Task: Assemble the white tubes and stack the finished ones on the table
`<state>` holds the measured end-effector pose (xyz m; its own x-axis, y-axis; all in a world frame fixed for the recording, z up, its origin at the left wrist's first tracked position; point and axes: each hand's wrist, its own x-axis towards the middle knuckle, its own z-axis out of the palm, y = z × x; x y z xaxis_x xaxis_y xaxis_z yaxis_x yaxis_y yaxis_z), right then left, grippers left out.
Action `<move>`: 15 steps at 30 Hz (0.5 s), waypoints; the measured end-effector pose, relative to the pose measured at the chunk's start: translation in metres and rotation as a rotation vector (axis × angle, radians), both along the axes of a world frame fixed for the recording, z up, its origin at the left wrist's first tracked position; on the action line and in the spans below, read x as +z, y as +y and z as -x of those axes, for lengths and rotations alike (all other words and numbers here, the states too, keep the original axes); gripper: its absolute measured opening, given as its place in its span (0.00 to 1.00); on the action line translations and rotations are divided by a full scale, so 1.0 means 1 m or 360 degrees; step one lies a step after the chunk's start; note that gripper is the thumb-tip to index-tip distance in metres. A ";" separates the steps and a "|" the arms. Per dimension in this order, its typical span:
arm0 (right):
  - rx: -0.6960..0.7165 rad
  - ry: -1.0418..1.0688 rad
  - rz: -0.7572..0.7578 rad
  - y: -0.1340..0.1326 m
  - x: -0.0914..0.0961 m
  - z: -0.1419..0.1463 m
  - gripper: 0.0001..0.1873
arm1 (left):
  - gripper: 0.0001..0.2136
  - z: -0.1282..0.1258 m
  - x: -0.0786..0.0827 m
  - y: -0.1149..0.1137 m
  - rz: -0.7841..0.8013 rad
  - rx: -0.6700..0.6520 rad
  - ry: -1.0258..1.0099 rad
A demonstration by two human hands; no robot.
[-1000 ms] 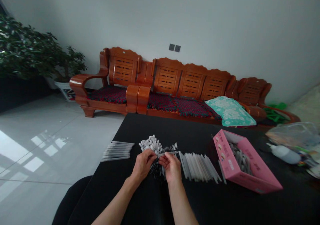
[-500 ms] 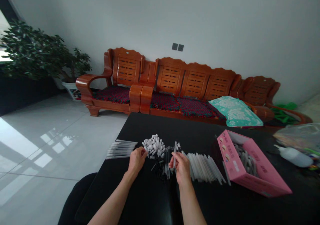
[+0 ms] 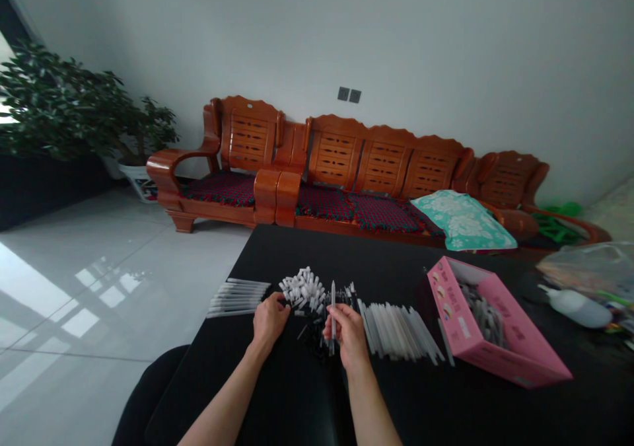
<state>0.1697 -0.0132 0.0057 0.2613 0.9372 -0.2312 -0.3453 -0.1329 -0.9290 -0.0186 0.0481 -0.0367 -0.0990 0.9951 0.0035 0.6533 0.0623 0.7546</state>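
Observation:
My right hand is closed round a slim white pen tube, held upright over a heap of small black parts on the black table. My left hand rests with its fingers curled at the near edge of a pile of small white caps; I cannot make out what it pinches. A row of finished white pens lies to the left. A larger spread of white tubes lies just right of my right hand.
An open pink box with grey pieces stands at the right. Beyond it lie a white squeeze bottle and a clear plastic bag. A wooden sofa lines the far wall; a potted plant stands at left.
My hands were together on the tube a second ago. The left hand moved left to the white caps; the right hand turned the tube upright.

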 end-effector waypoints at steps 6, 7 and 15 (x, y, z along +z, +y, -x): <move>0.0206 -0.0065 -0.0077 -0.002 0.003 0.010 0.17 | 0.16 0.004 0.003 0.001 0.0296 0.0031 -0.1188; 0.0245 -0.0072 -0.0077 -0.002 0.004 0.012 0.16 | 0.16 0.003 0.005 0.001 0.0328 0.0034 -0.1363; 0.0556 -0.0217 -0.0036 -0.009 0.011 0.024 0.14 | 0.04 0.001 0.021 0.002 0.0490 0.0093 -0.2197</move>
<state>0.1457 -0.0223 0.0164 -0.0485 0.9797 -0.1948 -0.1558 -0.2000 -0.9673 -0.0199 0.0504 -0.0155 0.1150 0.9327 -0.3417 -0.5970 0.3398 0.7267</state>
